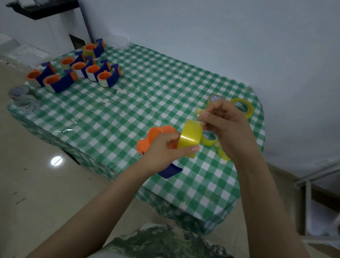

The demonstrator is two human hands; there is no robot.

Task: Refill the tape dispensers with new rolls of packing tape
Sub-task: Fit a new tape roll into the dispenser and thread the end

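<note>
A green-and-white checked tablecloth (147, 99) fills my view, with a translucent yellow tape roll (190, 137) set against an orange-and-blue dispenser (159, 132). At the far corner I see a cluster of dispensers (111, 80) in the same blue with orange cores, while spare rolls (249, 111) at the right show yellow. At the bottom of my feed, a garment (167, 247) carries a dark green leafy print on white.

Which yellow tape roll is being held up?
The roll gripped in the left hand, beside the orange dispenser. The right hand pinches its loose end. The other rolls lie on the tablecloth.
</note>
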